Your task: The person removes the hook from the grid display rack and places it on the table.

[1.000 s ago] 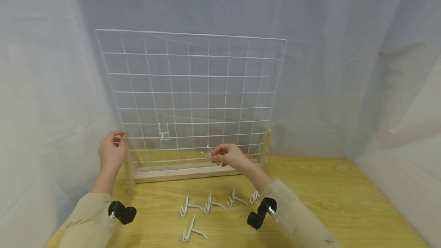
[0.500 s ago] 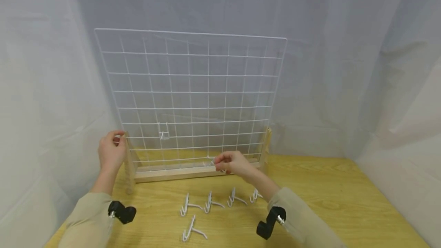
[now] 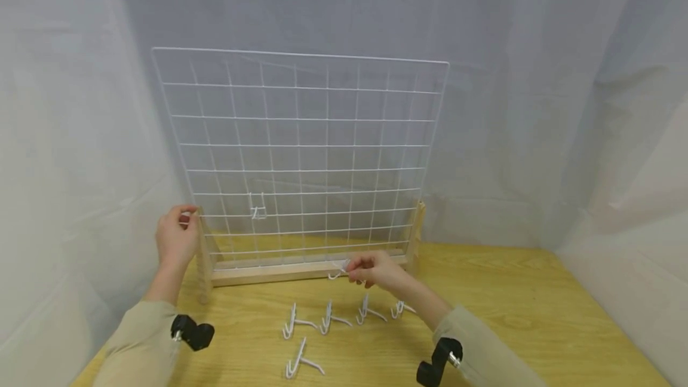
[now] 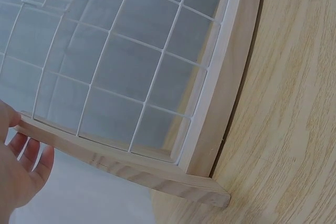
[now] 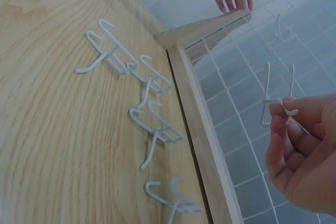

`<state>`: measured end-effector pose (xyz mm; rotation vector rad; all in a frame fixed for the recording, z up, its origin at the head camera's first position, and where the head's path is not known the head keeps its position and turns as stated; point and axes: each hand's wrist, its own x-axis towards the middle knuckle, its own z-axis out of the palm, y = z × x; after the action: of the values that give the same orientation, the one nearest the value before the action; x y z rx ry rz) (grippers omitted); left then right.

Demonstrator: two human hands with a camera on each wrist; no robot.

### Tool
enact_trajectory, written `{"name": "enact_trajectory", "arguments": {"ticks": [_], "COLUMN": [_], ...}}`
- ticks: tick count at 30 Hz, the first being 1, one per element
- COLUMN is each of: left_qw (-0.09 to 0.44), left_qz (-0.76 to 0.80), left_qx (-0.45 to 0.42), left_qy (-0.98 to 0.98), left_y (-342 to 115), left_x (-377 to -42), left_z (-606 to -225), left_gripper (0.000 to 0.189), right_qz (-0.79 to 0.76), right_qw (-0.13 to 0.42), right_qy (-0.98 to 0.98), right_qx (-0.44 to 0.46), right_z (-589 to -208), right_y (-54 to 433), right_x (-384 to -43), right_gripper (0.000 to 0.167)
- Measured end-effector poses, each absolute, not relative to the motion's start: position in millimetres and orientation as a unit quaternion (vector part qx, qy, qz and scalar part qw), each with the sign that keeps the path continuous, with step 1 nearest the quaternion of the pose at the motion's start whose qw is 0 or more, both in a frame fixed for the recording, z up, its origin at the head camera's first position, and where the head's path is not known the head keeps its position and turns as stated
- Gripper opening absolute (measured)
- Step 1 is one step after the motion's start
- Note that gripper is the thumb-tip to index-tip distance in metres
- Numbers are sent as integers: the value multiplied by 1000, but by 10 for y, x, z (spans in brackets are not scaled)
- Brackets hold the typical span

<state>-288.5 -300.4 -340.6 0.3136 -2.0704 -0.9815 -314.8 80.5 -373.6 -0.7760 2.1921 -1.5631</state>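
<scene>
My left hand [image 3: 177,235] pinches the top end of the left upright [image 4: 115,163] of a wooden stand. A white wire grid panel [image 3: 326,146] stands in that stand. One white hook [image 3: 258,212] hangs on the grid, left of centre in the lower half. With thumb and fingertips my right hand [image 3: 376,272] pinches another white wire hook [image 5: 266,111], in front of the stand's bottom rail [image 3: 258,276]. In the right wrist view its two prongs point up and its peg sticks out past the fingertips.
Several white hooks lie on the wood-grain table [image 3: 500,315] before the stand: a row with one hook [image 3: 326,318] near its middle, and a single hook [image 3: 302,360] closer to me. White sheeting [image 3: 516,106] encloses the back and sides.
My right hand has come down and a little to the right with its hook, from in front of the lower grid to the bottom rail. The left hand stays at the upright.
</scene>
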Motion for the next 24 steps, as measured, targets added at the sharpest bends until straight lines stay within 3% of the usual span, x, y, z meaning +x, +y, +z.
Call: {"name": "enact_trajectory", "arguments": {"ticks": [14, 24], "left_qw": [406, 407], "left_qz": [-387, -387], "left_qx": [128, 129], "left_qy": [-818, -817], "left_y": [-2991, -2992], "left_x": [-2887, -2898], "left_z": [-3410, -3425], "left_gripper": [20, 21], "right_qz": [-533, -543], "right_qw": [176, 212], "right_qy": [776, 761], "right_qx": [-287, -285], "right_z": [-3938, -4031], "right_y": [1034, 1074], "right_x": [-3087, -2983], "right_gripper": [16, 17]}}
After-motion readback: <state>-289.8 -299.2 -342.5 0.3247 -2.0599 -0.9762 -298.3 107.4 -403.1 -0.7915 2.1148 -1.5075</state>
